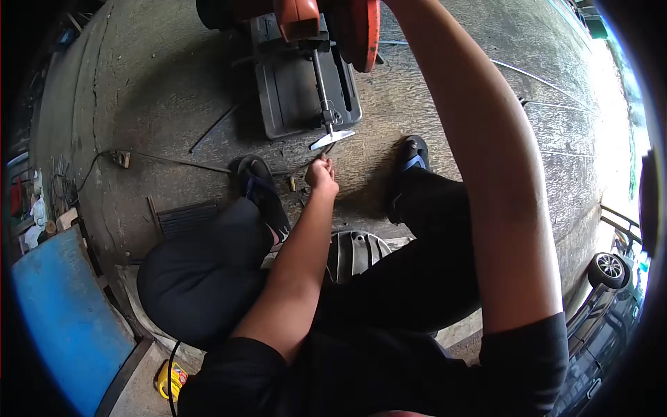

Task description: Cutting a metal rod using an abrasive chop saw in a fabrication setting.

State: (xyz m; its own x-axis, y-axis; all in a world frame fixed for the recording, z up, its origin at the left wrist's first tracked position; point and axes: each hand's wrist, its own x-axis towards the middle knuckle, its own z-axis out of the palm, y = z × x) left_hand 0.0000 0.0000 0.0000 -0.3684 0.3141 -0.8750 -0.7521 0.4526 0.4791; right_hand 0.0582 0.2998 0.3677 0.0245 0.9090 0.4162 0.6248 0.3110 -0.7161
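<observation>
A cut-off saw with an orange blade guard (363, 35) stands on a grey base (288, 94) in front of me. Its clamp screw (320, 80) ends in a pale metal handle (332, 140) on my side. Just below that handle, my left hand (323, 176) is closed, fingers curled around a thin dark rod (329, 148) whose end pokes out toward the handle. How far the rod runs is hard to make out. My right arm (486, 125) stretches up past the saw's right side, and its hand lies beyond the top edge.
My sandalled feet (258, 182) flank the work on a rough concrete floor. A dark bar (212, 130), a strip or cable (180, 162) and a stack of dark rods (187, 221) lie left. Below are a ribbed metal piece (356, 254), a blue panel (66, 320) and a yellow container (171, 381). A car (601, 326) stands right.
</observation>
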